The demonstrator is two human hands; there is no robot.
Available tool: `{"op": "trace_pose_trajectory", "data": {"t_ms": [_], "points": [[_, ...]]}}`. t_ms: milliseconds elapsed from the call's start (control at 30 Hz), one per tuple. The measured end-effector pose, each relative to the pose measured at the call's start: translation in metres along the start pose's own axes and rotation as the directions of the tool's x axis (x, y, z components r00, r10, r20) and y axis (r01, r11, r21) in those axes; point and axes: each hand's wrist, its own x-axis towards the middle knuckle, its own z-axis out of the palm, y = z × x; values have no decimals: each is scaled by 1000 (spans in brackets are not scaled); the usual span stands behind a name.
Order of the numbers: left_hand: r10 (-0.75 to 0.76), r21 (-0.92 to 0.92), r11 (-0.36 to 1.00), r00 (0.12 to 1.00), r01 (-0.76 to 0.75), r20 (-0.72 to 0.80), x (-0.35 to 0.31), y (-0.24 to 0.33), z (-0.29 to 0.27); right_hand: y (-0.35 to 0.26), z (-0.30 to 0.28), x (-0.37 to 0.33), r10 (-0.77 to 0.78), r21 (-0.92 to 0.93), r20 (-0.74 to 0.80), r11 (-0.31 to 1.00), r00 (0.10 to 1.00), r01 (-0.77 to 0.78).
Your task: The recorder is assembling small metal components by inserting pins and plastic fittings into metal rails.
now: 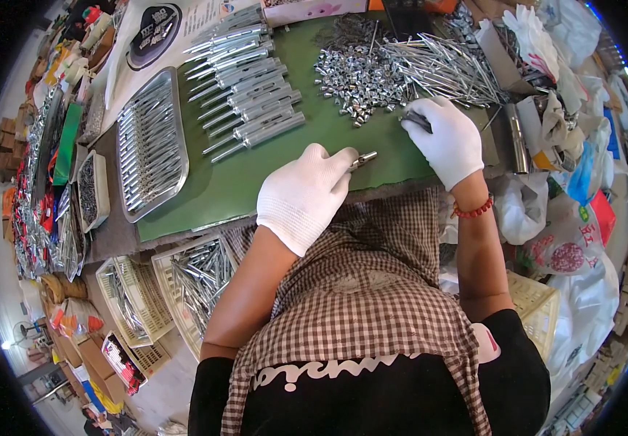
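Note:
My left hand (303, 190), in a white knit glove, is closed around a shiny metal tube (365, 160) whose end sticks out past the fingertips. Most of that tube is hidden in the palm. In a matching glove, my right hand (444, 138) hovers by the front of a heap of small silver caps (361, 80). Its fingers are curled around a dark grey piece (417, 120) that I cannot make out. Behind it lies a pile of thin metal rods (448, 65). Left of centre, several metal tubes with thin pointed rods (256, 109) lie in a slanting row.
Under everything is a green work mat (183, 225). A metal tray (183, 156) of thin rods stands at its left, beside a small box (90, 189) of tiny parts. Plastic baskets (157, 265) with metal tubes sit below the table. A thick steel cylinder (517, 142) lies at right.

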Motion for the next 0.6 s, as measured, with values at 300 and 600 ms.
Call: {"op": "trace_pose_trajectory", "data": {"t_ms": [300, 600], "points": [[30, 13, 999, 999, -30, -18, -1, -3, 2, -25, 1, -14, -174, 347, 155, 931, 972, 111], [31, 5, 1000, 1000, -31, -6, -2, -2, 0, -43, 11, -24, -248, 245, 128, 946, 960, 212]]}}
